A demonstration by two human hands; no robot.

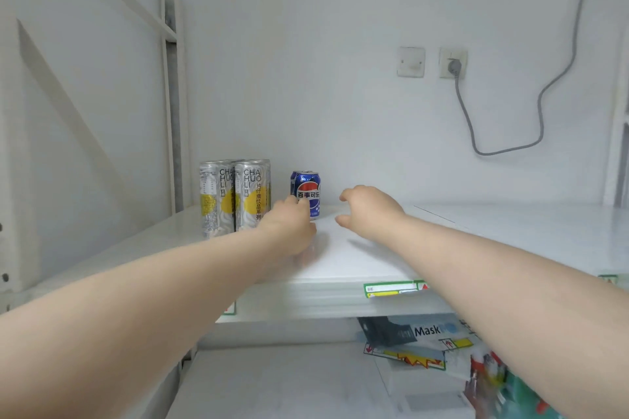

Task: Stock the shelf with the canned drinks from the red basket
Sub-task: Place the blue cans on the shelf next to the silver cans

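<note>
Fingers [348, 196] of the right hand [369, 209] curl loosely downward with the thumb held apart, holding nothing, just over the white shelf [357, 258] at mid-frame; those of the left hand [289, 223] are hidden behind its back, and although they reach the lower front of the blue can [308, 189], I cannot tell whether they grip it or only touch it. Nearest the camera, both bare forearms run in from the lower corners of the frame. Below them, at the bottom, lies a lower shelf [272, 381] with a packet marked "Mask" [418, 333] and other colourful packets towards the lower right. Next comes the front edge of the upper shelf, carrying a green-bordered price label [391, 289] right of centre. On that shelf, left of centre, the blue can stands upright with a second blue can partly showing just behind it on its left. Beside these, further left, stand tall silver-and-yellow cans [252, 194], two in front touching side by side, with more tops just visible behind. A pale shelf upright [172, 112] rises at the left. Farthest back, on the white wall in the upper right, a blank plate [410, 61] sits beside a socket [452, 63] with a plug in it, and a grey cable [503, 146] loops down and then up to the top right corner
</note>
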